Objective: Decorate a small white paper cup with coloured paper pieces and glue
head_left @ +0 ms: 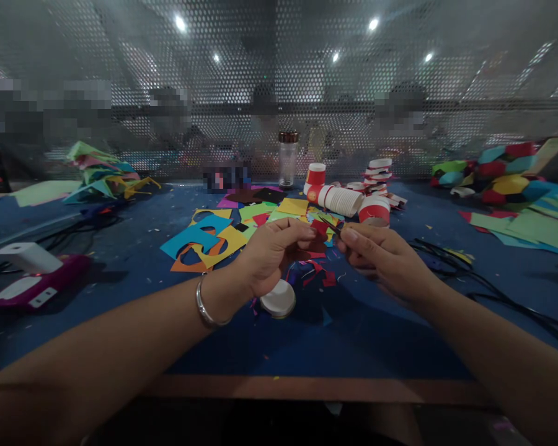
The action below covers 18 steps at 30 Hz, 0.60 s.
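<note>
My left hand (pixel 276 254), with a silver bangle at its wrist, is closed in a pinch above the table. A small piece of red paper (pixel 320 228) shows at its fingertips, partly hidden by the fingers. To the right, my right hand (pixel 376 257) is wrapped round a pair of scissors (pixel 331 225), with the thin dark blades pointing left toward the red paper. The handles are hidden in the fingers. Below my left hand lies a round white lid-like disc (pixel 278 298). Red and purple paper scraps (pixel 314 272) are scattered just behind it.
Coloured sheets with round holes (pixel 199 235) lie left of centre. Red and white paper cups (pixel 339 199) and a clear bottle (pixel 287 160) stand behind. A purple power strip (pixel 41 288) sits left, black cables (pixel 465 272) right. Paper piles (pixel 100 173) occupy both far sides.
</note>
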Motion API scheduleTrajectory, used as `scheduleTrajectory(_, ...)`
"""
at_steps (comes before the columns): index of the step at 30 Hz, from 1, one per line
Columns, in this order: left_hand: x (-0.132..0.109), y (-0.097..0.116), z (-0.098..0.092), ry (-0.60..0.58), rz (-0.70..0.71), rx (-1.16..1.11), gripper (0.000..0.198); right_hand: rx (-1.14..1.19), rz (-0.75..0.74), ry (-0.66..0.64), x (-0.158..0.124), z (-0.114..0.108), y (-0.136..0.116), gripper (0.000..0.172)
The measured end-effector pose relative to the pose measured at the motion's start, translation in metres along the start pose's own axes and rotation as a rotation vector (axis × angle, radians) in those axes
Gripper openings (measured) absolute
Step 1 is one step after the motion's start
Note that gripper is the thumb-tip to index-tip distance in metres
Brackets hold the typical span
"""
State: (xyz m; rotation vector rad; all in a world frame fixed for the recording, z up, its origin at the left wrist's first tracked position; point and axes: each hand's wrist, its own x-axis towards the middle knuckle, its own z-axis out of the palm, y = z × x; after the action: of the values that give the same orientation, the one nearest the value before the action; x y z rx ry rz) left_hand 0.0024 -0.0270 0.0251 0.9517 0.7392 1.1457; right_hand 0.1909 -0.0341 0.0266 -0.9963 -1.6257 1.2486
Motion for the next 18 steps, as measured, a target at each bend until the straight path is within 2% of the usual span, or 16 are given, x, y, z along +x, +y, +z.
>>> scheduleTrajectory(6, 0.002, -0.001, -0.002, 0.035, 0.026, 0.084, 0.019, -0.039, -0.012, 0.048, 0.002, -0.001, -0.001, 0.056)
scheduleTrajectory(10, 0.004, -0.002, -0.005, -0.034, 0.104, 0.27, 0.017, -0.135, -0.029, 0.097, 0.004, -0.007, 0.0, 0.057)
scheduleTrajectory(14, 0.006, -0.005, -0.012, -0.148, 0.146, 0.539, 0.012, -0.391, -0.065, 0.151, 0.007, -0.015, 0.0, 0.059)
scheduleTrajectory(18, 0.008, -0.008, -0.017, -0.234, 0.245, 0.826, 0.01, -0.753, -0.078, 0.124, 0.011, -0.022, 0.001, 0.056)
